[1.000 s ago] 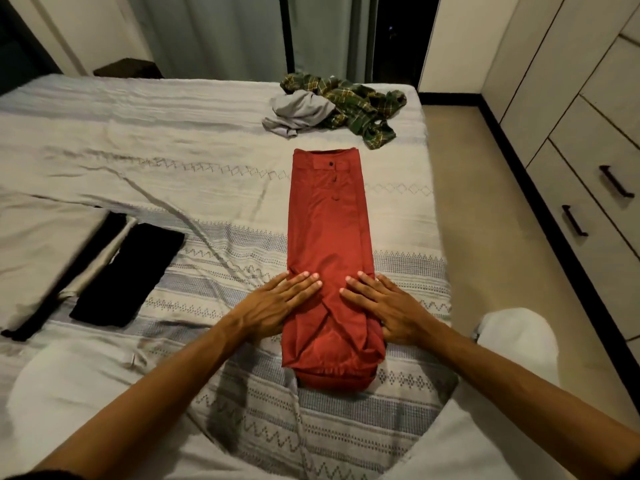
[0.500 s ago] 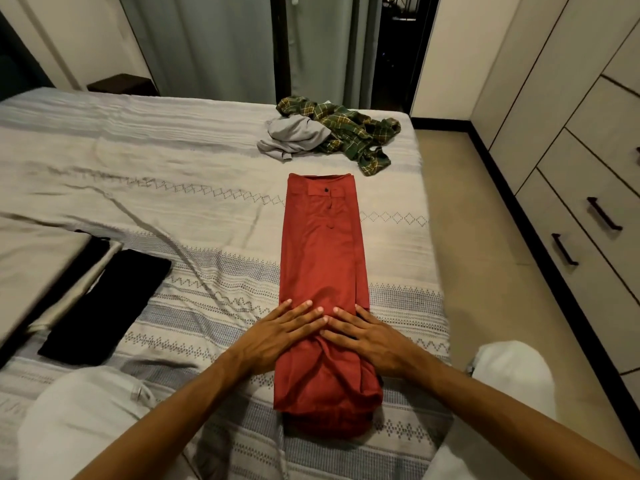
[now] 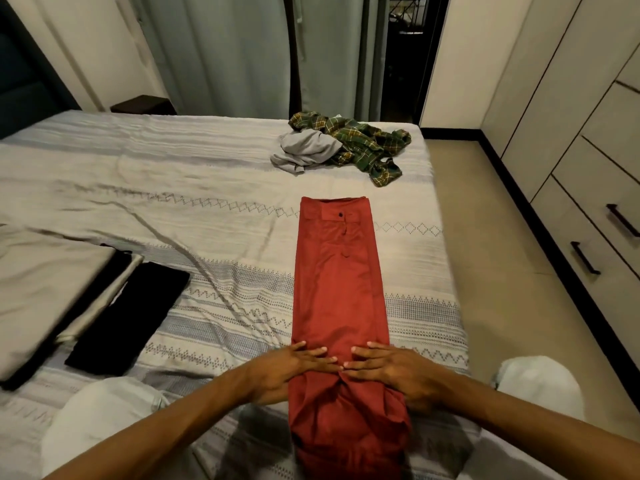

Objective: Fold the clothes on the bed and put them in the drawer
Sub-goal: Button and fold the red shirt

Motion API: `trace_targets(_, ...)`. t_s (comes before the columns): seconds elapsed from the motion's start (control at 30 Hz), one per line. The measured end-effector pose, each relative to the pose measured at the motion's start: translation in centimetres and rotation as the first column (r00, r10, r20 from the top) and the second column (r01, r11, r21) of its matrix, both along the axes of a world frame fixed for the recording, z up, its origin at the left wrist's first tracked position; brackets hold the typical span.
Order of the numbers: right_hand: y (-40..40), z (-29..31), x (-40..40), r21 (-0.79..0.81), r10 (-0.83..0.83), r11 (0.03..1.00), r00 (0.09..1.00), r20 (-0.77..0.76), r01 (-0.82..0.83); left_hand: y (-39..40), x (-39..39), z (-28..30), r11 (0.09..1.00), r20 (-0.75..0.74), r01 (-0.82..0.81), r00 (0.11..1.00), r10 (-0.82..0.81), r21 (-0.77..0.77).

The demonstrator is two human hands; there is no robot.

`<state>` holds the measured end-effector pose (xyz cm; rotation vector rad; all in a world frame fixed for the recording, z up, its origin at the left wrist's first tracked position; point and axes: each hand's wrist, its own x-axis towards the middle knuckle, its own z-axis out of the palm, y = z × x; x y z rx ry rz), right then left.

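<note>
A red garment point(image 3: 339, 289), folded into a long narrow strip with its buttoned waistband at the far end, lies lengthwise on the bed point(image 3: 173, 188). My left hand point(image 3: 294, 368) and my right hand point(image 3: 388, 370) lie flat on its near part, fingers straight, fingertips almost meeting at the middle. The near end of the garment is bunched up below my hands. At the far edge of the bed sit a crumpled green plaid shirt point(image 3: 363, 143) and a grey garment point(image 3: 308, 150). Closed drawers point(image 3: 595, 230) with dark handles stand on the right.
Folded black clothing point(image 3: 131, 317) and a folded beige piece point(image 3: 38, 299) lie on the left of the bed. My knees in white cloth flank the red garment. A strip of floor point(image 3: 502, 271) runs between bed and drawers. Curtains hang behind.
My hands have slid inward across the red garment until their fingertips nearly touch. The view has tilted upward, so the garment sits lower in the frame.
</note>
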<state>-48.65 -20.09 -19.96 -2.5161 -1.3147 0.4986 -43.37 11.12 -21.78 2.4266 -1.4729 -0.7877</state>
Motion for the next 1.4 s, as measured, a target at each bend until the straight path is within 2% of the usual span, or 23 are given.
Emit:
trace_targets(0.1, -0.2, 1.9, 0.2, 0.086, -0.067, 0.994, 0.996, -0.051, 0.071, 0.3, -0.2, 1.7, 0.994, -0.021, -0.08, 0.997, 0.079, -0.077)
trace_targets(0.2, -0.1, 4.9, 1.2, 0.229, -0.148, 0.959, 0.983, -0.108, 0.169, -0.4, 0.2, 3.9, 0.964, -0.119, -0.23, 0.969, 0.215, -0.135)
trace_targets(0.27, -0.1, 6.8, 2.4, 0.331, -0.193, 0.915, 0.971, -0.144, 0.231, -0.5, 0.7, 6.3, 0.881, -0.274, -0.432, 0.886, 0.374, -0.194)
trace_targets(0.33, -0.1, 8.5, 4.1, 0.413, -0.274, 0.84, 0.932, -0.238, 0.352, -0.4, 2.0, 8.9, 0.801, -0.409, -0.55, 0.804, 0.432, -0.237)
trace_targets(0.4, -0.2, 10.1, 6.6, 0.437, -0.344, 0.751, 0.859, -0.379, 0.494, -0.2, 4.1, 10.7, 0.752, -0.53, -0.607, 0.739, 0.415, -0.257)
trace_targets(0.53, -0.9, 12.3, 12.6, 0.501, -0.289, 0.589, 0.745, -0.602, 0.634, -1.8, 10.3, 13.1, 0.628, -0.669, -0.718, 0.628, 0.398, -0.3)
trace_targets(0.6, -1.0, 12.0, 17.0, 0.501, -0.229, 0.48, 0.654, -0.721, 0.72, -2.6, 15.2, 12.0, 0.536, -0.779, -0.794, 0.519, 0.352, -0.286)
trace_targets(0.67, -1.5, 10.2, 22.8, 0.457, -0.235, 0.325, 0.539, -0.809, 0.828, -3.9, 20.8, 10.4, 0.407, -0.876, -0.884, 0.37, 0.308, -0.23)
trace_targets(0.73, -1.7, 7.4, 29.3, 0.37, -0.231, 0.228, 0.419, -0.878, 0.901, -5.6, 26.6, 7.8, 0.26, -0.947, -0.962, 0.152, 0.282, -0.077)
trace_targets(0.77, -1.6, 6.0, 32.3, 0.288, -0.215, 0.195, 0.328, -0.92, 0.938, -6.6, 29.1, 6.6, 0.212, -0.957, -0.977, 0.06, 0.284, 0.001)
trace_targets(0.87, -1.6, 0.8, 38.3, 0.025, -0.2, 0.069, 0.038, -0.979, 0.997, -8.6, 34.5, 2.9, 0.122, -0.906, -0.977, -0.113, 0.409, 0.177)
trace_targets(0.93, -2.2, -1.9, 39.8, -0.08, -0.136, 0.018, -0.077, -0.988, 0.997, -8.4, 36.2, 0.7, 0.106, -0.87, -0.961, -0.182, 0.458, 0.257)
trace_targets(1.0, -3.2, -3.7, 40.5, -0.112, -0.058, 0.035, -0.11, -0.992, 0.993, -7.7, 37.1, -0.6, 0.162, -0.883, -0.939, -0.214, 0.418, 0.304)
trace_targets(1.07, -3.9, -4.4, 40.4, -0.096, 0.008, 0.071, -0.097, -0.995, 0.993, -6.9, 37.3, -1.1, 0.229, -0.908, -0.927, -0.201, 0.367, 0.297)
trace_targets(1.13, -3.9, -4.6, 40.3, -0.073, 0.009, 0.061, -0.074, -0.997, 0.995, -6.7, 37.4, -1.5, 0.256, -0.924, -0.929, -0.172, 0.34, 0.267)
trace_targets(1.23, -3.2, -4.6, 40.2, -0.048, -0.091, 0.001, -0.047, -0.995, 0.999, -7.1, 37.1, -1.7, 0.238, -0.928, -0.942, -0.145, 0.342, 0.235)
trace_targets(1.4, -2.0, -3.7, 38.9, 0.03, -0.208, -0.108, 0.007, -0.978, 0.994, -7.6, 36.0, -0.5, 0.178, -0.922, -0.957, -0.157, 0.353, 0.231)
